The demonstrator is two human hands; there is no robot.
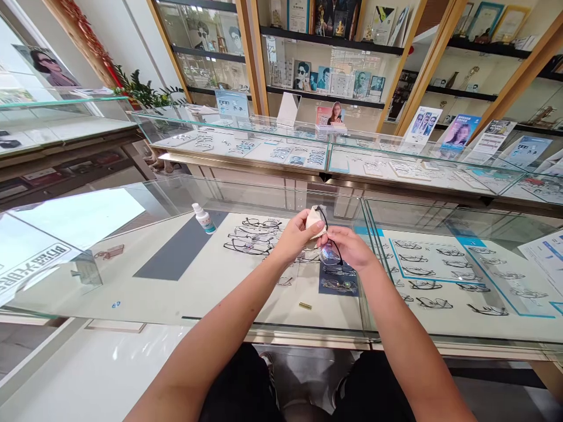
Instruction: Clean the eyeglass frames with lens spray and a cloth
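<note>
My left hand (pixel 298 234) is closed on a pale cleaning cloth (pixel 315 221), which is pressed round part of a pair of eyeglasses (pixel 333 255). The dark-rimmed frame hangs tilted between my hands, one clear lens facing down. With its fingers closed at the middle of the frame, my right hand (pixel 350 246) grips the eyeglasses. The second lens is mostly hidden by the cloth and fingers. Both hands are above the glass top of a display case.
A white spray bottle (pixel 203 219) stands on the glass at the left. Several eyeglasses (pixel 248 243) lie in rows in the case below. A small brass-coloured piece (pixel 305 305) lies near the front edge. Further back is another glass counter (pixel 272 149) with upright cards.
</note>
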